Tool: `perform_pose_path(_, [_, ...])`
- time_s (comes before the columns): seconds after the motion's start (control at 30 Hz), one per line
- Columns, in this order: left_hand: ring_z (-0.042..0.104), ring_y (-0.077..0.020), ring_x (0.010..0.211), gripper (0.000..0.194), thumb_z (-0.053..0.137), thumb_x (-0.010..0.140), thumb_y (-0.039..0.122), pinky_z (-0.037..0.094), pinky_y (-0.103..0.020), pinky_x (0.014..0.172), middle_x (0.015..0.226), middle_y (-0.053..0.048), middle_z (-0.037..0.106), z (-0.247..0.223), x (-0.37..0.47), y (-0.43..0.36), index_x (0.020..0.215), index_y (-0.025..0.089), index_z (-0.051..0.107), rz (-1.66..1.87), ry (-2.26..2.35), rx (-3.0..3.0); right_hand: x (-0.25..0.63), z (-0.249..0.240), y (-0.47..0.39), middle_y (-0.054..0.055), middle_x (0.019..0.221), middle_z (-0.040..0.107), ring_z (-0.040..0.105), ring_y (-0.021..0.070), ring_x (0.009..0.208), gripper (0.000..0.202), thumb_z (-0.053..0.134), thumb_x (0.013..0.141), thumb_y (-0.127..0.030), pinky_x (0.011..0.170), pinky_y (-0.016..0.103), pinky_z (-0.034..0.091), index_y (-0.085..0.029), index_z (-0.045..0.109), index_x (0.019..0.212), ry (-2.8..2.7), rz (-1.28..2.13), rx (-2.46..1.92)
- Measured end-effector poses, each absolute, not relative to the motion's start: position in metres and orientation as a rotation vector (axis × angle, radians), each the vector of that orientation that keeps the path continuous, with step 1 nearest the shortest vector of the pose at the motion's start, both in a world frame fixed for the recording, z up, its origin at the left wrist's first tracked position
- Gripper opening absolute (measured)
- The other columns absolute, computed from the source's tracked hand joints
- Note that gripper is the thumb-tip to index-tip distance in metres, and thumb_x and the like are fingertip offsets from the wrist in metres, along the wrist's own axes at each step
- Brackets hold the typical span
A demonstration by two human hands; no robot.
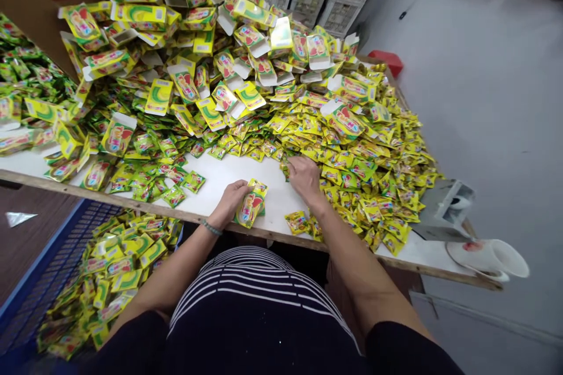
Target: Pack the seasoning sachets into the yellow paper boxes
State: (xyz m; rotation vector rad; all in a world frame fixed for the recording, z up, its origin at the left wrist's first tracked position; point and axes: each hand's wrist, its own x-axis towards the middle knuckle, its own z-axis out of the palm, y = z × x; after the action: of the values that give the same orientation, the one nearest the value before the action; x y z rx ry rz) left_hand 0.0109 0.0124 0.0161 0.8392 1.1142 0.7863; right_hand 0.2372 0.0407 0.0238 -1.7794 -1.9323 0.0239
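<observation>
My left hand (231,202) is closed on a small yellow and green box (252,204) with red lettering, held near the front edge of the white table (220,173). A green piece shows behind the box. At the left edge of the yellow sachet pile (373,187), my right hand (304,177) has its fingers pressed together beside a small greenish sachet (285,169). Whether the fingers grip that sachet is unclear. One yellow sachet (297,222) lies at the table's front edge, between my two hands.
Many open boxes (158,96) are heaped at the back, with green sachets (176,195) at the left. Below the table is a blue basket (33,281) of filled-looking boxes. A grey dispenser (446,208) and white cup (497,256) stand at the right.
</observation>
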Motion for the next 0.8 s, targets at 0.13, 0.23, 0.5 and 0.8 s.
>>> perform_pose_path(0.13, [0.053, -0.0095, 0.050, 0.020, 0.070, 0.065, 0.030, 0.042, -0.021, 0.051, 0.057, 0.005, 0.058, 0.019, 0.008, 0.025, 0.071, 0.017, 0.055, 0.852, 1.136, 0.717, 0.224, 0.011, 0.016, 0.007, 0.085, 0.070, 0.061, 0.0217, 0.080, 0.020, 0.052, 0.091, -0.029, 0.074, 0.032, 0.044, -0.021, 0.069, 0.085, -1.766, 0.244, -1.734])
perform_pose_path(0.23, [0.052, -0.0084, 0.047, 0.020, 0.072, 0.065, 0.029, 0.041, -0.020, 0.048, 0.056, 0.005, 0.059, 0.023, 0.002, 0.030, 0.070, 0.017, 0.056, 0.822, 1.142, 0.749, 0.219, 0.000, 0.010, 0.000, 0.065, 0.060, 0.055, 0.0179, 0.062, 0.021, 0.056, 0.086, -0.038, 0.062, 0.029, 0.042, -0.022, 0.060, 0.073, -1.551, 0.592, -1.757])
perform_pose_path(0.5, [0.067, -0.0151, 0.058, 0.049, 0.090, 0.053, 0.030, 0.055, -0.027, 0.059, 0.070, -0.001, 0.072, 0.024, -0.011, 0.018, 0.089, 0.015, 0.059, 0.688, 0.968, 0.744, 0.199, 0.015, 0.021, 0.002, 0.084, 0.067, 0.062, 0.0168, 0.074, 0.024, 0.060, 0.081, -0.036, 0.071, 0.031, 0.050, -0.020, 0.060, 0.099, -1.460, 1.027, -1.321])
perform_pose_path(0.8, [0.072, -0.0172, 0.070, 0.059, 0.091, 0.055, 0.027, 0.056, -0.029, 0.071, 0.085, -0.005, 0.076, 0.022, -0.019, 0.005, 0.104, 0.013, 0.061, 0.688, 0.826, 0.797, 0.193, 0.054, 0.040, -0.003, 0.068, 0.063, 0.053, 0.0129, 0.063, 0.013, 0.059, 0.081, -0.019, 0.063, 0.024, 0.039, -0.020, 0.071, 0.085, -2.106, 1.024, -1.384])
